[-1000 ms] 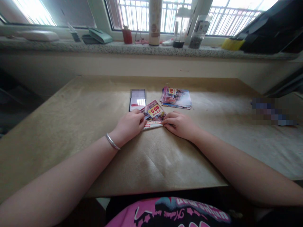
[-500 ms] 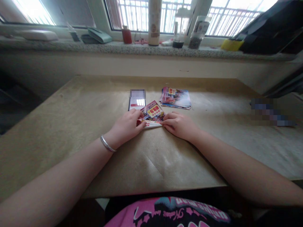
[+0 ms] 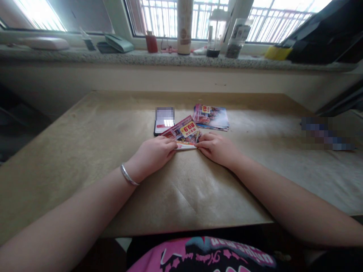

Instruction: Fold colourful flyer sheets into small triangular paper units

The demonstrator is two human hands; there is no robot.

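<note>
A colourful printed flyer [image 3: 183,130] with a yellow price patch lies on the table, its near edge folded up into a narrow white strip. My left hand [image 3: 159,152] is closed on the left part of that fold, thumb and fingers together. At the fold's right end, my right hand [image 3: 213,148] pinches the paper between thumb and fingertips. Just beyond the flyer's left corner lies a phone [image 3: 160,129] with a lit screen, its upper part blurred. A stack of similar flyers [image 3: 214,118] rests behind my right hand.
The table [image 3: 113,117] has a tan cover. A blurred flat object [image 3: 326,134] lies at its right side. Along the stone windowsill [image 3: 161,57] stand a red bottle [image 3: 151,42], a tall cylinder [image 3: 184,32], clear containers [image 3: 234,47] and a folded grey-green case [image 3: 119,43].
My left hand has closed flatter over the fold. More of the flyer's printed face shows, reaching farther left and up past the phone's corner. My right hand has barely moved.
</note>
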